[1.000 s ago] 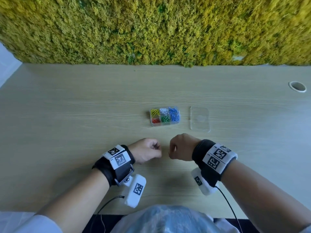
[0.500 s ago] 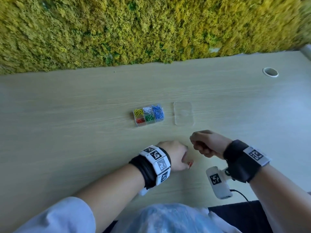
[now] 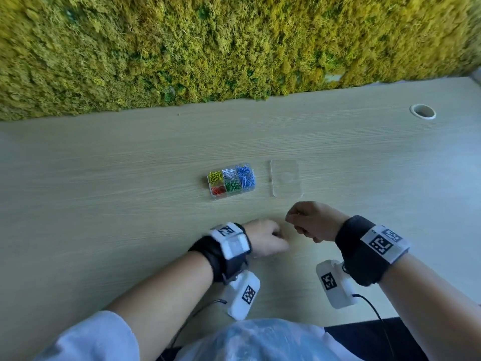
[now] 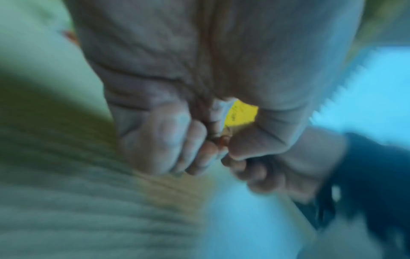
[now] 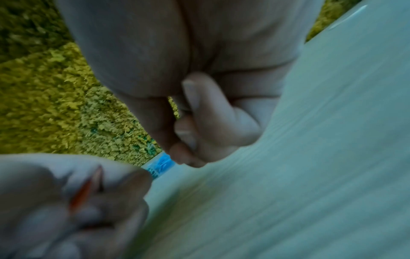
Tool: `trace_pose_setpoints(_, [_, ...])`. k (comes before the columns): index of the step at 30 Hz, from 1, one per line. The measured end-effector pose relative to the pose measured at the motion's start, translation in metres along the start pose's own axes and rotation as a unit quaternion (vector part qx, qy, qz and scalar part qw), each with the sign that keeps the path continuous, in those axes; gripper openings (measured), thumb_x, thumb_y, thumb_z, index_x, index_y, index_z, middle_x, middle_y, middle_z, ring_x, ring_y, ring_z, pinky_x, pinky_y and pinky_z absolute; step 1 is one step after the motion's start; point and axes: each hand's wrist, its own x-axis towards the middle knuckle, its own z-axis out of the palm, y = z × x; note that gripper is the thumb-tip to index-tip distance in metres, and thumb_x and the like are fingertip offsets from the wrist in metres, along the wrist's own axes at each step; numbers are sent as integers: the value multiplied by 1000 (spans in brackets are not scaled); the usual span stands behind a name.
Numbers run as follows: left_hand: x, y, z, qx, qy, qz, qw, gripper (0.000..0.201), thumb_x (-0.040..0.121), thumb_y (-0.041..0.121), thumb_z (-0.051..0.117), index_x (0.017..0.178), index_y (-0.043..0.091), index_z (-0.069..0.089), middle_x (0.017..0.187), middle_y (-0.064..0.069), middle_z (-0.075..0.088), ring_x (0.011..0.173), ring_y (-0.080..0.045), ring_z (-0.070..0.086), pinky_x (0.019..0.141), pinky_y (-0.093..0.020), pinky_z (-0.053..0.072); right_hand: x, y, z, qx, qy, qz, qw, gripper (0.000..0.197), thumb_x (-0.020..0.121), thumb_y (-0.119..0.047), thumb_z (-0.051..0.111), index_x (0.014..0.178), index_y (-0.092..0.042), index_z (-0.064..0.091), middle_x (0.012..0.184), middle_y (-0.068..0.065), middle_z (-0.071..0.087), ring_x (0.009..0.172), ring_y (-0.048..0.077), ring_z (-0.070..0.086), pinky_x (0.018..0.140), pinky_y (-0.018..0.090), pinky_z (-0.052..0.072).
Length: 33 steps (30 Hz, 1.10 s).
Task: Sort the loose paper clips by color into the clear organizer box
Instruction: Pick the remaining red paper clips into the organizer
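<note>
The clear organizer box (image 3: 231, 181) sits mid-table, its compartments holding yellow, white, blue, red and green paper clips. My left hand (image 3: 282, 242) rests as a fist on the table in front of the box. In the right wrist view a blurred red paper clip (image 5: 85, 189) shows pinched in the left hand's fingers; the head view hides it. My right hand (image 3: 294, 222) hovers just right of the left, fingers curled (image 5: 195, 108) against the thumb, with nothing visible in it. No loose clips lie on the table.
The box's clear lid (image 3: 286, 181) lies flat just right of the box. A moss wall (image 3: 208, 48) runs along the table's far edge. A round cable hole (image 3: 423, 111) is at the far right. The wooden table (image 3: 104, 191) stretches wide to the left.
The two fists sat side by side a second ago. The right hand has since lifted and shifted right. A red clip stuck out of the left hand half a second ago and is now tucked in.
</note>
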Motion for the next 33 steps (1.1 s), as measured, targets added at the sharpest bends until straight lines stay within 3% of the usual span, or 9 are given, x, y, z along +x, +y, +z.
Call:
trace_pose_setpoints(3, [-14,-24,-16,-362,-22,9,932,16,86,-4,41,80,10,45,66,-3,42,47,-9,40,36,-18,33,8,-12,6,-23,-18,-4,1000,19,94,-12,42,85,-19,57,63,-1,54,50,12,41,40,20,33])
trace_pose_setpoints(6, [-22,-48,-37,-465,30,29,884,23,84,-12,37,78,10,40,68,-4,43,46,-8,41,32,-18,34,13,-24,15,-12,-49,-4,999,28,91,-3,35,83,-17,58,61,1,52,47,13,38,38,18,29])
trace_pose_setpoints(11, [-21,-66,-74,-370,175,-20,912,15,87,4,52,76,14,49,63,-1,47,50,-12,40,39,-20,36,14,-36,28,-33,-79,-27,996,28,90,-5,36,81,-18,58,63,0,51,49,14,38,40,19,30])
trace_pose_setpoints(14, [-16,-62,-91,-152,283,-57,945,10,84,13,57,77,19,57,68,4,56,55,-12,50,51,-22,43,11,-37,31,-50,-79,-37,995,26,90,-7,38,81,-20,58,65,-3,52,50,13,40,41,20,31])
trace_pose_setpoints(19, [-7,-54,-100,107,287,-63,950,20,86,3,51,95,15,64,105,-2,64,94,-21,60,82,-32,52,7,-33,30,-90,-72,-51,992,21,90,-11,40,91,-20,59,67,-6,54,53,9,44,38,13,35])
trace_pose_setpoints(22, [-6,-53,-99,145,277,-56,948,28,85,1,51,105,16,63,110,-4,62,92,-21,57,79,-29,49,5,-29,28,-116,-65,-69,989,17,92,-15,43,94,-23,58,71,-9,54,55,4,46,38,7,33])
trace_pose_setpoints(25, [-9,-56,-95,135,295,-42,945,37,83,-2,52,112,18,62,113,-4,60,87,-19,53,73,-25,44,6,-29,28,-140,-43,-88,985,11,91,-18,49,94,-24,57,77,-12,53,59,4,48,48,13,37])
trace_pose_setpoints(30, [-21,-69,-89,104,342,-16,934,34,84,2,54,114,18,60,116,-5,57,99,-22,55,83,-28,44,17,-49,32,-209,-5,-97,973,18,90,-15,50,103,-21,60,99,-2,60,82,14,57,72,26,51])
trace_pose_setpoints(33, [-32,-83,-84,93,360,-30,928,32,85,9,56,115,18,59,115,-6,57,101,-23,56,86,-32,48,23,-77,34,-279,10,-116,953,31,91,-6,43,115,-17,60,114,3,60,90,15,56,71,23,48])
